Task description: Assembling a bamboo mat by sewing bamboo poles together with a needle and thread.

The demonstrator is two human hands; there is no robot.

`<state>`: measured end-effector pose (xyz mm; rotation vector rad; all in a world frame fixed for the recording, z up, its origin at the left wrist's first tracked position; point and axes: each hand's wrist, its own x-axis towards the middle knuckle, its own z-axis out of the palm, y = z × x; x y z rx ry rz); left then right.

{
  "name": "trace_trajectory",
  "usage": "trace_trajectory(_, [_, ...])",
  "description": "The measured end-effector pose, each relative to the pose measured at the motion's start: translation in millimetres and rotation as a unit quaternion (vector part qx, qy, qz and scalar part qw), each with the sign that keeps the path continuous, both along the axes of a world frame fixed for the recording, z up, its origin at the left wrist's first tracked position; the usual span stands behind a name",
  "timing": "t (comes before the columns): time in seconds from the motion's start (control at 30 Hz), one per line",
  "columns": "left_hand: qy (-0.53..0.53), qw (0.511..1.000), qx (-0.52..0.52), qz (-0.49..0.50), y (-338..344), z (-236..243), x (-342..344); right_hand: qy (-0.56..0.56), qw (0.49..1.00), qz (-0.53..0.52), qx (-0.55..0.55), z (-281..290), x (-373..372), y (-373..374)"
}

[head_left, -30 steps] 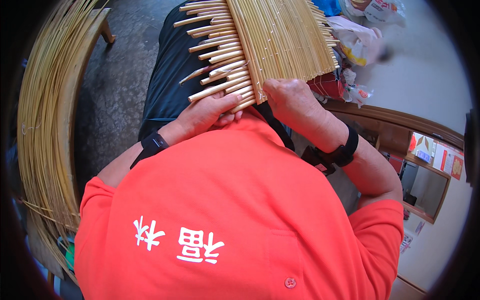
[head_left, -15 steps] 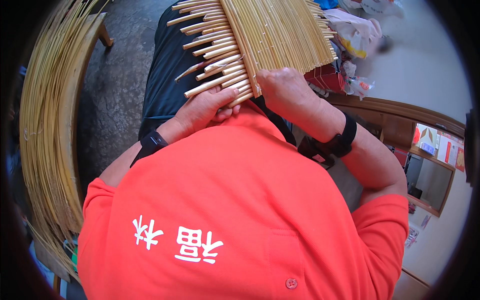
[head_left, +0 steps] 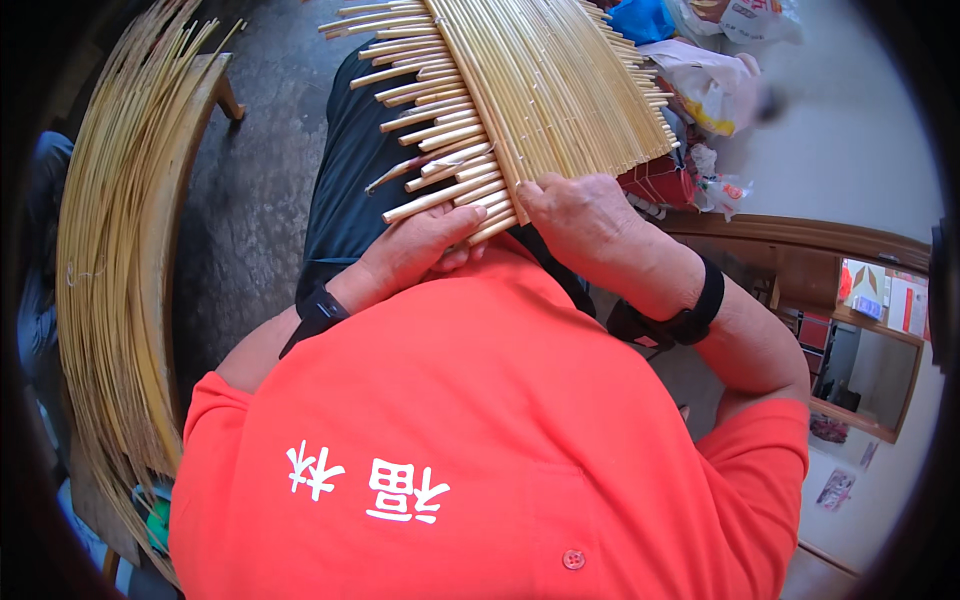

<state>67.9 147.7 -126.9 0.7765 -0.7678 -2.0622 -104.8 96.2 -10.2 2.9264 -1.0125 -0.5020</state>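
Observation:
A mat of pale, straight stalks point(head_left: 560, 95) lies across my lap, its uneven stalk ends sticking out on the left past a crosswise strip point(head_left: 478, 90). My left hand point(head_left: 420, 243) is closed on the protruding ends at the mat's near left corner, thumb on top and fingers underneath. At the near end of the strip, my right hand point(head_left: 590, 222) is closed, knuckles up. Whatever its fingers pinch is hidden. A thin pale thread point(head_left: 480, 152) shows among the stalk ends close to my left hand.
A wooden bench point(head_left: 190, 130) on the left carries a long bundle of thin stalks point(head_left: 110, 260). Plastic bags point(head_left: 705, 80) and a red bag or box point(head_left: 660, 182) are heaped beyond the mat on the right. Wooden furniture with a framed panel point(head_left: 870, 380) stands at far right.
The mat and both hands appear slightly lower and farther right in the picture, as do the bench and bundle. Both hands keep their places at the mat's near edge.

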Motion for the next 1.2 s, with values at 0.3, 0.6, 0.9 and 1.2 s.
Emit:
trace_trajectory(0.3, [-0.009,1.0,-0.023,0.002,-1,3,-1,-0.021,0.999,0.029,-0.004,3,-6,0])
trace_trajectory(0.6, [-0.007,1.0,-0.019,0.002,-1,0,-2,-0.056,0.994,0.092,-0.035,3,-9,-2])
trace_trajectory(0.9, [0.005,1.0,0.019,0.013,2,5,-5,-0.087,0.993,0.08,-0.012,-3,-13,-4])
trace_trajectory(1.2, [-0.001,1.0,-0.002,0.003,1,2,-5,-0.104,0.991,0.073,-0.028,-5,-13,-3])
